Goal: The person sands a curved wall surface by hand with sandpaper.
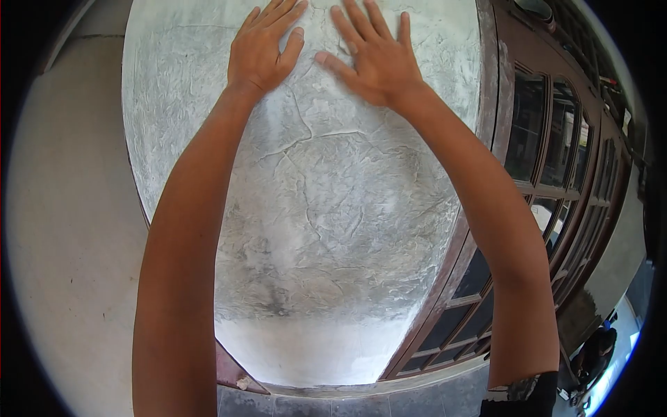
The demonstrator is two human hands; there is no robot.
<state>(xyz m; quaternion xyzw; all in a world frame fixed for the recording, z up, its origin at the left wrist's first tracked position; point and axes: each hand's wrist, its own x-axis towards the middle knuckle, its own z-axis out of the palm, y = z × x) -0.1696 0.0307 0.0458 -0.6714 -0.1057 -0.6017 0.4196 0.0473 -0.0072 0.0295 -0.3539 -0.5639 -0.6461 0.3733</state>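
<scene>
Both my arms reach up against a rough, grey-white plastered wall [326, 187] with cracks and ridges across its surface. At the upper left of the head view, my left hand [266, 47] lies against the wall with its fingers stretched upward, their tips partly cut off by the top edge. A little to the right, my right hand [379, 59] is spread on the same wall, fingers apart and thumb pointing toward the left hand. Neither hand holds anything. A long crack runs down the plaster between and below the two hands.
Brown wooden doors with glass panes [549, 139] stand along the right. A smooth beige wall [76, 194] fills the left side. Grey floor tiles [361, 406] lie below. Dark objects I cannot make out [594, 358] sit at the lower right.
</scene>
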